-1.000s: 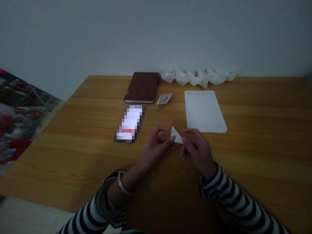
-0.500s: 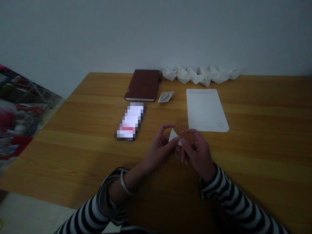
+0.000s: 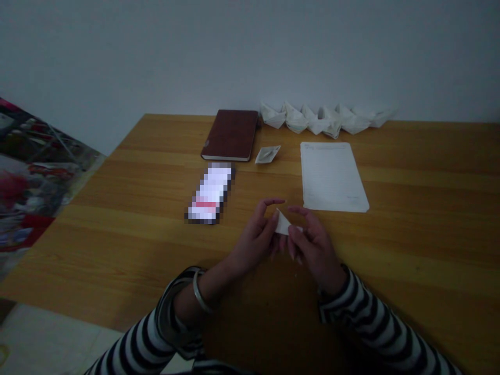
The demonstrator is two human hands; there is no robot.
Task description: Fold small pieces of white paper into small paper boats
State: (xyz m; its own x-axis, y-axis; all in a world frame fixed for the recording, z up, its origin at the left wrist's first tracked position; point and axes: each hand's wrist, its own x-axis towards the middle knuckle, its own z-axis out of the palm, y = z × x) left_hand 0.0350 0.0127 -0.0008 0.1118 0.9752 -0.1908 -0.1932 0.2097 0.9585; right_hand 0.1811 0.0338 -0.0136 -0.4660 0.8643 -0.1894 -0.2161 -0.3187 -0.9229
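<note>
- Head view: left hand (image 3: 253, 242) and right hand (image 3: 316, 250), fingers half curled, together pinching a folded white paper triangle (image 3: 284, 224) above the worktop (image 3: 422, 234).
- Triangle: turned clockwise since the previous frame, its point now up-left.
- Beyond: sheet of lined paper (image 3: 334, 177), small paper boat (image 3: 267, 154), brown notebook (image 3: 230, 135), pixelated flat object (image 3: 209, 194).
- Far edge: row of paper boats (image 3: 324, 120).

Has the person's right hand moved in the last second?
Yes, slightly. Measured against the sheet of paper, the right hand has shifted left and toward the person, away from the sheet's near right corner.
</note>
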